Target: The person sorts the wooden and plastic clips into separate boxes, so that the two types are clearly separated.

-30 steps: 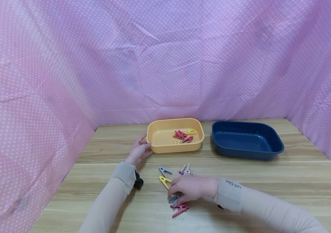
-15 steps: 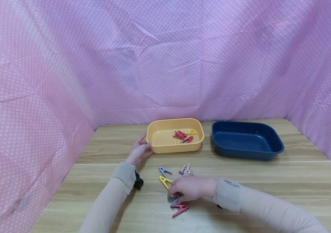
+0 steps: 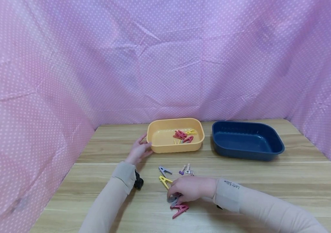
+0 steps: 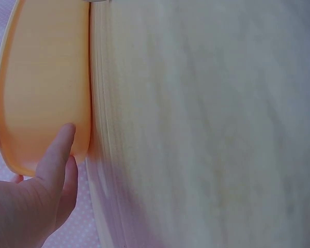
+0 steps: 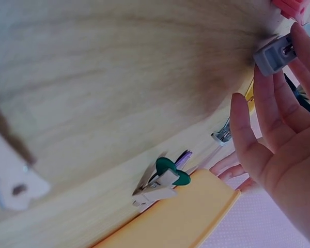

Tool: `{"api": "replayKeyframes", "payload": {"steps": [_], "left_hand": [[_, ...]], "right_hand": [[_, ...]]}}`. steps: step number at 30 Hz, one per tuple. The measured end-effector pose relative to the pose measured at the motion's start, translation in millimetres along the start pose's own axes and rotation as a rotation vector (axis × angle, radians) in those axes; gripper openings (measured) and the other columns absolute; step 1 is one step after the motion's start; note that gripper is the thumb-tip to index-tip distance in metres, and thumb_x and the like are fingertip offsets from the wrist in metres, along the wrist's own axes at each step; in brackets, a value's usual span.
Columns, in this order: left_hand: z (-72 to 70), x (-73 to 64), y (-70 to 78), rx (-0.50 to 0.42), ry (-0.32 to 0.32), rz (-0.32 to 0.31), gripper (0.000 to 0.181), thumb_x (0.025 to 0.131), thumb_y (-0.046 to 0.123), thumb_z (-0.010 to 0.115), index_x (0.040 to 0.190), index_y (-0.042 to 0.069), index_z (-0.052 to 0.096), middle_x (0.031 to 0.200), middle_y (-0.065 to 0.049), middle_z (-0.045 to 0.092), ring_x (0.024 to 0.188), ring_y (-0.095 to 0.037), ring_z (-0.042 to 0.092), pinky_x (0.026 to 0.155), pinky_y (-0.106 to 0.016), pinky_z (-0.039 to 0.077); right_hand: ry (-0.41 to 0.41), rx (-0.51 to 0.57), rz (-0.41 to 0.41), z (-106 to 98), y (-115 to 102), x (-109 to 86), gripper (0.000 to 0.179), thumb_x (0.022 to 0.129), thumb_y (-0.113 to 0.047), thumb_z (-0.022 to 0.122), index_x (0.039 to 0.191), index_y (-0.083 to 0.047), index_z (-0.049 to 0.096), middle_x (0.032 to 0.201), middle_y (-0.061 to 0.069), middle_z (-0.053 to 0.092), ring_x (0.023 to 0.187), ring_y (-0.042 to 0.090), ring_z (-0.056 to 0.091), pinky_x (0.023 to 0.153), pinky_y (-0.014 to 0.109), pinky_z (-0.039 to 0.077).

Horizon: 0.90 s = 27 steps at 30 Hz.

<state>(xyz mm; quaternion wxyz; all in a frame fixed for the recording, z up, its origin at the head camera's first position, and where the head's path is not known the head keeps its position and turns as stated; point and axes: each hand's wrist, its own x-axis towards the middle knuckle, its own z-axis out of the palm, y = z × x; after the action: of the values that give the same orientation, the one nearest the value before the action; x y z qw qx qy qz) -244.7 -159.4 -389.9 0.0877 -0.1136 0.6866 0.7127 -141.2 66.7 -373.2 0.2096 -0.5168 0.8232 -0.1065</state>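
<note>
In the head view my left hand (image 3: 138, 151) rests against the left corner of the yellow-orange basin (image 3: 173, 149), with fingers extended along its outer wall. The left wrist view shows these fingers on the basin side too. My right hand (image 3: 193, 188) is low over the table. It pinches a grey clothespin (image 5: 273, 56) between thumb and fingers, and part of that pin is hidden by the hand. Just below it lies a pink clothespin (image 3: 180, 210). Beyond the fingers are a yellow clothespin (image 3: 162, 179) and a blue-grey clothespin (image 3: 162, 170).
Small decorated clothespins (image 3: 187, 169) lie between the right hand and the basin, one with a green ornament (image 5: 168, 173). Several pink and yellow clothespins (image 3: 180, 134) are inside the yellow-orange basin. A dark blue basin (image 3: 247, 154) stands at the right. Pink dotted cloth (image 3: 165, 64) surrounds the table.
The grey clothespin has turned slightly in my right hand's fingers. My left hand has stayed at the basin.
</note>
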Motion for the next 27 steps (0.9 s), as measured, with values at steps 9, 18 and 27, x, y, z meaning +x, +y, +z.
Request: {"api": "replayKeyframes", "payload": {"steps": [9, 18, 27], "left_hand": [[-0.2, -1.1, 0.0, 0.001, -0.001, 0.007, 0.062, 0.095, 0.002, 0.05, 0.15, 0.019, 0.027, 0.135, -0.021, 0.041, 0.107, -0.025, 0.054, 0.1, -0.043, 0.047], [0.2, -2.2, 0.5, -0.008, 0.0, 0.0, 0.063, 0.095, 0.001, 0.05, 0.15, 0.019, 0.027, 0.135, -0.021, 0.039, 0.109, -0.027, 0.053, 0.101, -0.043, 0.047], [0.9, -0.1, 0.1, -0.007, 0.003, -0.001, 0.063, 0.095, 0.002, 0.051, 0.15, 0.022, 0.028, 0.134, -0.019, 0.042, 0.109, -0.027, 0.054, 0.1, -0.042, 0.047]], "right_hand": [[0.032, 0.005, -0.026, -1.3, 0.1, -0.7, 0.03, 0.084, -0.015, 0.071, 0.113, -0.023, 0.068, 0.1, -0.013, 0.063, 0.083, -0.005, 0.05, 0.077, 0.012, 0.046], [0.088, 0.035, -0.029, -8.1, 4.4, -5.4, 0.03, 0.085, -0.018, 0.07, 0.115, -0.018, 0.067, 0.104, -0.009, 0.064, 0.09, -0.004, 0.054, 0.083, 0.014, 0.048], [0.234, 0.043, 0.001, -16.5, 11.0, -13.2, 0.03, 0.085, -0.019, 0.071, 0.115, -0.016, 0.067, 0.101, -0.004, 0.064, 0.084, 0.0, 0.053, 0.078, 0.016, 0.049]]}}
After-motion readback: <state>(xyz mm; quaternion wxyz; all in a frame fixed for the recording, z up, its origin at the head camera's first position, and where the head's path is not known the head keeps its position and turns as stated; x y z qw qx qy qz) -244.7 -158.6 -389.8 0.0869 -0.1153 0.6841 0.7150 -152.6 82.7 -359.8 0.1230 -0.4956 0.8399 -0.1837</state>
